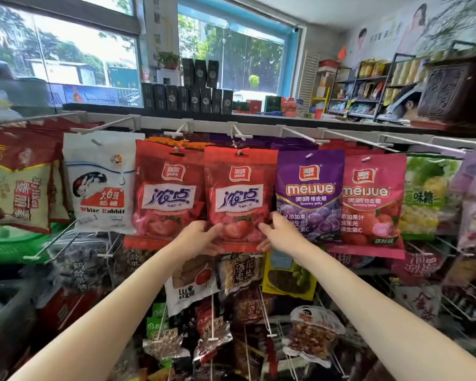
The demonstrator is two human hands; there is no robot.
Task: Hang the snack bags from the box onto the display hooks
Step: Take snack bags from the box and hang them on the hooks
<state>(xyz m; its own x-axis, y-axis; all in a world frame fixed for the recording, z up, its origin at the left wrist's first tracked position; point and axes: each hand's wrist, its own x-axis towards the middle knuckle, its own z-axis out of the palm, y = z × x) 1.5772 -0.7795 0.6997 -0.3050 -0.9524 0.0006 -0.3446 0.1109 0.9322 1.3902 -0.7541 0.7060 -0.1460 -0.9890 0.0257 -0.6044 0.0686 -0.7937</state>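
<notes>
A red strawberry snack bag (238,193) hangs in the top row, its hole on a white display hook (241,137). My left hand (197,237) grips the bag's lower left corner. On the lower right edge my right hand (279,232) holds the same bag, thumb in front. A second identical red bag (166,188) hangs on the hook just to the left. The box is out of view.
A White Rabbit bag (101,182) hangs further left; purple (309,193) and pink (373,202) gummy bags hang to the right. Rows of darker snack bags on hooks fill the rack below my arms. Dark boxes (187,97) stand on the ledge above, by the window.
</notes>
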